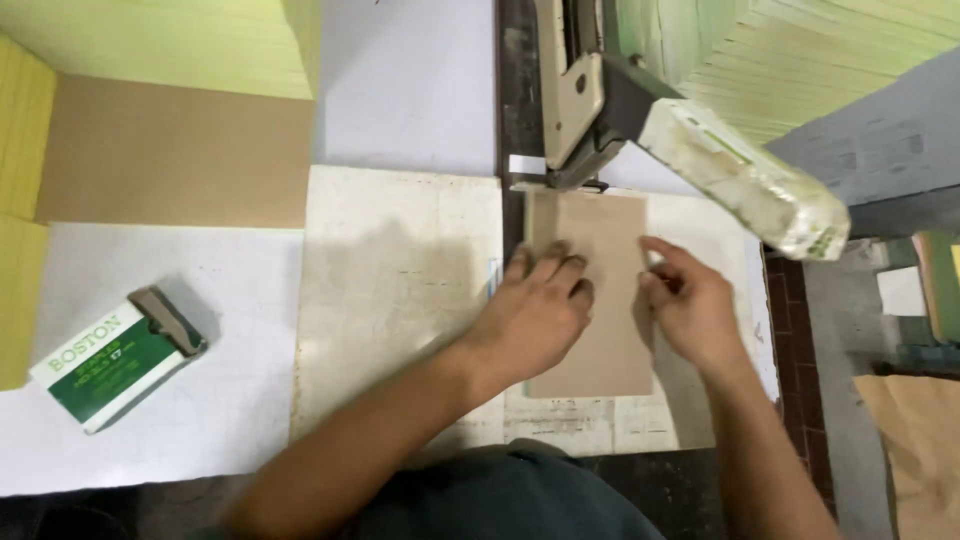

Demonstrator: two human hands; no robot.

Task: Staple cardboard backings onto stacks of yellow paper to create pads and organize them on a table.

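- A person's left hand [540, 305] lies flat, fingers spread and grip released, pressing on the left half of a brown card-covered booklet [600, 300] on the worktop [400, 300].
- The right hand [690, 300] rests at the booklet's right edge, fingers curled loosely against it; whether it pinches the edge cannot be told.
- The booklet lies lengthwise away from the person, its far end just under the head of a heavy-duty stapler [575, 110] mounted at the back of the worktop.
- The stapler's long lever, wrapped in a worn whitish plastic grip [745, 180], slants out to the right above the booklet; neither hand touches it.
- A green-and-white box of staples [110, 365], lid ajar, sits well apart to the left on a white sheet [180, 300].
- A sheet of brown cardboard [175, 155] lies at the far left, beside stacks of pale yellow-green paper [160, 40].
- More pale green stacks [800, 60] rise at the upper right, behind the stapler.
- A brown paper bag [920, 450] shows at the lower right, off the worktop.
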